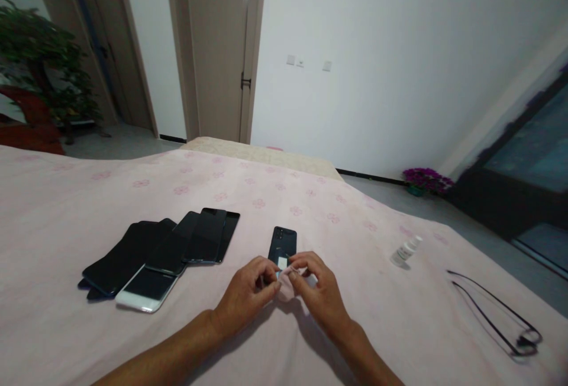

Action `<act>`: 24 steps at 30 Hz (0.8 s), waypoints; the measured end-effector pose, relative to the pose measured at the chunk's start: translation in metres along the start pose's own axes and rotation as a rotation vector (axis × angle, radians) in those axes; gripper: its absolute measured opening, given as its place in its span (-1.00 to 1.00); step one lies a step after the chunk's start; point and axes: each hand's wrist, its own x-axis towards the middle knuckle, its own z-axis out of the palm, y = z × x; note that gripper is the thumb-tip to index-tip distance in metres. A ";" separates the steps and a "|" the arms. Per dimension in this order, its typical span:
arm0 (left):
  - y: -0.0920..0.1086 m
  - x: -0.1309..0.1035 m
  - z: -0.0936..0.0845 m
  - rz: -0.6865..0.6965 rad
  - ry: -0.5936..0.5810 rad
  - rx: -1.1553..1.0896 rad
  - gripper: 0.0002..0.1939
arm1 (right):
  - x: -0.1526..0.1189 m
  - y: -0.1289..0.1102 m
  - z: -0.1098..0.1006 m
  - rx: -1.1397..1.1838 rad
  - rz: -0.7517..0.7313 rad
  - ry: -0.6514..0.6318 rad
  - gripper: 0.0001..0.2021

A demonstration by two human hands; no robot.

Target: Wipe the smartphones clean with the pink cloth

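Note:
My left hand (249,289) and my right hand (320,289) meet at the middle of the bed, fingers pinched on a small pale pink cloth (287,291) stretched between them. Just beyond the cloth a dark smartphone (284,239) lies back side up, its camera cluster at the far left corner. A small whitish label shows on the phone's lower part. My fingers and the cloth hide its near end. Whether they touch the phone I cannot tell.
Several phones (128,259) lie overlapping on the left, one with a white frame (141,301). A small white bottle (406,251) lies or leans to the right, and eyeglasses (499,315) rest farther right. Everything sits on a pink flowered bedsheet (355,315).

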 end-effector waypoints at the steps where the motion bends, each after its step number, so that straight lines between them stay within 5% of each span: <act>1: 0.000 0.000 0.000 -0.014 0.001 -0.017 -0.87 | -0.001 -0.003 0.000 0.026 0.028 -0.016 -0.89; 6: 0.000 -0.003 0.003 -0.129 -0.018 -0.041 -0.85 | -0.004 -0.006 0.005 0.340 0.304 -0.061 -0.72; 10: 0.008 -0.009 0.004 0.023 0.095 0.130 -0.88 | -0.002 -0.001 0.006 0.401 0.411 0.032 -0.63; 14: 0.016 -0.015 0.008 0.145 0.072 0.165 -0.60 | -0.003 -0.004 0.006 0.431 0.451 0.002 -0.63; 19: 0.019 -0.014 0.011 0.021 0.117 0.057 -0.87 | -0.005 -0.012 0.006 0.441 0.456 -0.078 -0.66; 24: 0.017 -0.008 0.007 -0.127 0.153 -0.130 -0.77 | -0.001 -0.012 0.001 0.395 0.387 -0.044 -0.69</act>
